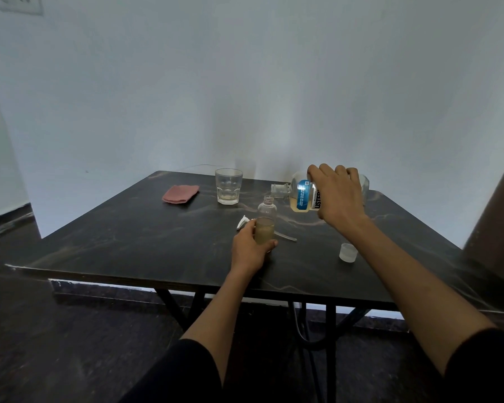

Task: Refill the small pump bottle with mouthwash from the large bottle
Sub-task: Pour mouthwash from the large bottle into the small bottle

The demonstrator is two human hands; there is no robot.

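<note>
The small clear bottle (266, 221) stands upright on the dark table (128, 237), uncapped and about half full of yellowish liquid. My left hand (252, 250) grips its lower part. My right hand (339, 199) holds the large mouthwash bottle (301, 196) tipped on its side, its open neck just above the small bottle's mouth. A little yellowish liquid lies in the large bottle's lower side. The white pump head with its tube (284, 236) lies on the table behind the small bottle. The large bottle's clear cap (348, 252) stands to the right.
A glass tumbler (228, 186) with a little liquid stands toward the back of the table. A folded pink cloth (180, 194) lies to its left. A white wall rises right behind the table, and a brown door or panel (495, 216) stands at the right edge.
</note>
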